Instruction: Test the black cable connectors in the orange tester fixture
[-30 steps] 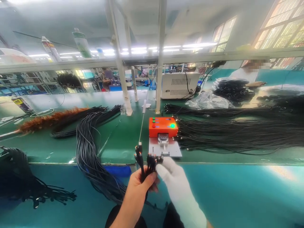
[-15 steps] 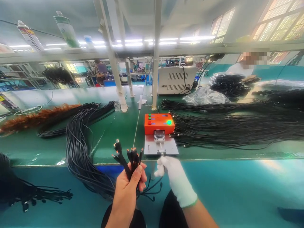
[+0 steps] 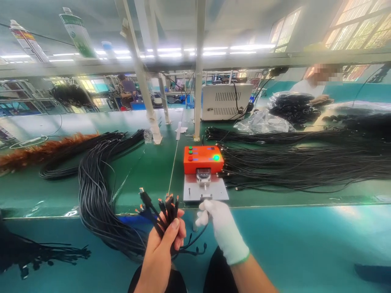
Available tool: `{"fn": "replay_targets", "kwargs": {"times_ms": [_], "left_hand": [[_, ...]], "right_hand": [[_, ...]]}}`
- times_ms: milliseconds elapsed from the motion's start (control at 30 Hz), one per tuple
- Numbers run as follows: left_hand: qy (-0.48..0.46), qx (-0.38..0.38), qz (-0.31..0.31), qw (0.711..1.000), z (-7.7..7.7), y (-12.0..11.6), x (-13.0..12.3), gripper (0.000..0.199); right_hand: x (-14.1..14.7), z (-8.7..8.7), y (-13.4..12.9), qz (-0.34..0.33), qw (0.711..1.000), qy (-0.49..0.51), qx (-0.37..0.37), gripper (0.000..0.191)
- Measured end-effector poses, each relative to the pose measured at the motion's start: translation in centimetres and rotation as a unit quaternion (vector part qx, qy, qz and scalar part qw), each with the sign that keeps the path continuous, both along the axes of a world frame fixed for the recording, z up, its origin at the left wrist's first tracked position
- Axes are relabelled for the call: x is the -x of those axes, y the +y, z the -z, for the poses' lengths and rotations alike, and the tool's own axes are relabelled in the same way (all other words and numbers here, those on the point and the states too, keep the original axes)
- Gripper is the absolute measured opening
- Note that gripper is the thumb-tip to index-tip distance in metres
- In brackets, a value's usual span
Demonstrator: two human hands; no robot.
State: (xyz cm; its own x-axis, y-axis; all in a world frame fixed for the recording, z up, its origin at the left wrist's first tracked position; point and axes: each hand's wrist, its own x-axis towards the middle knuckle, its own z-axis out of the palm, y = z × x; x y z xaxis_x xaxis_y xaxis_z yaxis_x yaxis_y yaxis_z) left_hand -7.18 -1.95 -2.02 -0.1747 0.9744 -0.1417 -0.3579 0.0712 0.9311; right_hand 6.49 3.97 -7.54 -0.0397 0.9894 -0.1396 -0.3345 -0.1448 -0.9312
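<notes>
My bare left hand [image 3: 168, 236] is wrapped round a bunch of black cables [image 3: 167, 209], their connector ends with orange tips fanned out above the fingers. My right hand [image 3: 218, 226], in a white glove, is closed at the front edge of a metal plate [image 3: 191, 193], pinching a cable end whose tip is hidden by the fingers. A black cable [image 3: 200, 233] runs down and left from that glove. Behind the plate sits an orange box [image 3: 203, 159] with a lit green light, and a small gauge [image 3: 203, 175] is mounted in front of it.
Long black cables [image 3: 305, 165] cover the bench's right side. Another thick bundle [image 3: 94, 183] hangs over the front edge at left, beside orange-brown strands [image 3: 55, 151]. Metal posts [image 3: 198, 97] rise behind the box. A white vented case [image 3: 226, 101] stands further back. A person [image 3: 308, 87] sits across at right.
The view has shifted slightly. The connector ends in my left hand have spread a little and sit slightly lower. My right hand stays at the plate's front edge.
</notes>
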Motion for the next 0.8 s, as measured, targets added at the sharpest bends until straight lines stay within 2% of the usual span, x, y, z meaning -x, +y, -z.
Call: {"fn": "replay_targets", "kwargs": {"times_ms": [133, 300, 367, 400, 433, 467, 533, 567, 600, 633, 700, 733, 800], "left_hand": [[-0.007, -0.008, 0.005, 1.000, 0.2, 0.1, 0.0, 0.019], [0.050, -0.017, 0.016, 0.998, 0.9, 0.4, 0.5, 0.017], [0.058, -0.013, 0.023, 0.998, 1.0, 0.5, 0.7, 0.016], [0.058, -0.010, 0.028, 0.998, 0.9, 0.6, 0.7, 0.015], [0.056, -0.008, 0.033, 0.998, 0.8, 0.6, 0.7, 0.014], [0.054, -0.006, 0.037, 0.998, 0.7, 0.7, 0.6, 0.012], [0.059, -0.005, 0.047, 0.997, 0.5, 0.7, 0.5, 0.010], [0.066, -0.007, 0.053, 0.996, 0.5, 0.6, 0.4, 0.009], [0.073, -0.008, 0.058, 0.996, 0.5, 0.6, 0.3, 0.007], [0.081, -0.011, 0.065, 0.995, 0.7, 0.6, 0.3, 0.007], [0.089, -0.017, 0.080, 0.993, 1.1, 0.6, 0.1, 0.008], [0.088, -0.020, 0.087, 0.992, 1.4, 0.6, 0.0, 0.009], [0.073, -0.021, 0.090, 0.993, 1.9, 0.6, -0.1, 0.011]], "right_hand": [[0.3, 0.5, 0.5, 0.005, 1.000, 0.013, 0.012, 0.026], [0.3, 0.4, 0.3, -0.001, 1.000, 0.000, 0.013, 0.027], [-0.2, 0.0, -0.4, -0.042, 0.998, -0.053, 0.004, 0.030], [-0.6, -0.3, -0.9, -0.059, 0.991, -0.119, 0.006, 0.031], [-1.0, -0.6, -1.4, -0.055, 0.977, -0.208, 0.009, 0.030], [-1.4, -1.0, -1.9, -0.024, 0.951, -0.307, 0.006, 0.029], [-2.0, -2.0, -2.8, 0.095, 0.884, -0.457, -0.027, 0.032], [-2.1, -2.6, -3.2, 0.148, 0.862, -0.482, -0.052, 0.037], [-2.0, -3.2, -3.5, 0.175, 0.860, -0.472, -0.080, 0.042], [-1.8, -3.9, -3.8, 0.169, 0.876, -0.439, -0.104, 0.043], [-0.7, -5.2, -4.1, 0.090, 0.931, -0.329, -0.127, 0.039], [0.0, -5.7, -4.2, 0.042, 0.955, -0.265, -0.125, 0.035], [1.4, -6.2, -4.3, -0.013, 0.982, -0.160, -0.099, 0.028]]}}
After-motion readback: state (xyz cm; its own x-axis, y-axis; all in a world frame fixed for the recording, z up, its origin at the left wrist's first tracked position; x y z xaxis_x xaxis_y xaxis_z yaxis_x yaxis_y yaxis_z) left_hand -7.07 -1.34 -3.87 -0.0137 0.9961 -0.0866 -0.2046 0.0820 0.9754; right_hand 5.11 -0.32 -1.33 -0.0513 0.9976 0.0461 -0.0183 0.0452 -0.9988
